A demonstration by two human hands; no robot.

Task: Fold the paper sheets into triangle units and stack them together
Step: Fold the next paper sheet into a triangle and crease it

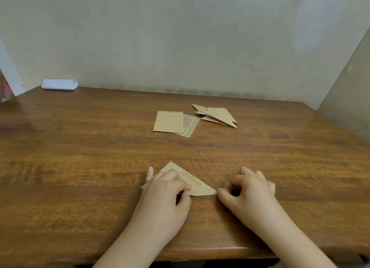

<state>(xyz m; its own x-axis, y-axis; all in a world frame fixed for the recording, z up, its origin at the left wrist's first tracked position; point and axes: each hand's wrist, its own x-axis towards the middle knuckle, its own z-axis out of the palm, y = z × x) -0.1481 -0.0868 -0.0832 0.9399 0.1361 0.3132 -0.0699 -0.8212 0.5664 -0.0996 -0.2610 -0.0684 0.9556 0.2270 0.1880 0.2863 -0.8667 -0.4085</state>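
A tan printed paper folded into a triangle (pixel 197 184) lies flat near the table's front edge. My left hand (pixel 167 189) lies over its left half, fingers curled, thumb and forefinger pinching its lower edge. My right hand (pixel 248 189) pinches the triangle's right tip between thumb and forefinger. Farther back, two flat paper sheets (pixel 172 122) overlap, a plain tan one over one with dense print. To their right lies a pile of folded triangle units (pixel 217 115).
The wooden table (pixel 80 147) stands against a grey wall, with a side wall at the right. A folded white cloth (pixel 59 84) lies at the back left corner. The table's front edge runs just below my wrists.
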